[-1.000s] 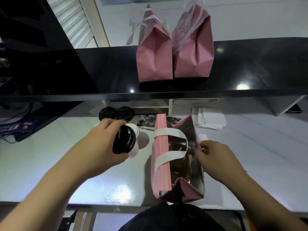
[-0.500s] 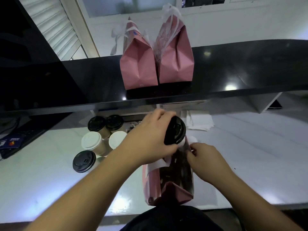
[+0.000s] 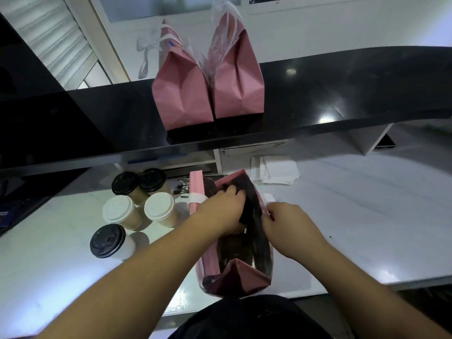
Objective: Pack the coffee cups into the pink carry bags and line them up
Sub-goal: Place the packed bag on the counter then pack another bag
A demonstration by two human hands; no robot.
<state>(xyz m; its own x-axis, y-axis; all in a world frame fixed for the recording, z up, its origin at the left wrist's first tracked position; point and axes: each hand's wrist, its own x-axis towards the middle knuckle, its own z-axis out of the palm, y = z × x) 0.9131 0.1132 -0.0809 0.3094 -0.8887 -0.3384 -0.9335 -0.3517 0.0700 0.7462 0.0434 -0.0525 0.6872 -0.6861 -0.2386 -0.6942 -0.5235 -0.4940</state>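
Head view: five lidded cups (image 3: pixel 137 211) stand on the white counter (image 3: pixel 354 216), left of the open pink bag (image 3: pixel 234 272). The left hand (image 3: pixel 221 211), above the bag's mouth half a second ago with a black-lidded cup, now reaches inside; the cup is hidden, so I cannot tell whether it is grasped or released. The right hand (image 3: pixel 286 222) pinches the bag's rim. Two packed bags (image 3: pixel 208 94) stand on the black shelf.

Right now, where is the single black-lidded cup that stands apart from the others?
In the head view, the lone black-lidded cup stands on the white counter, lower left, nearest the person, just in front of a white-lidded cup.
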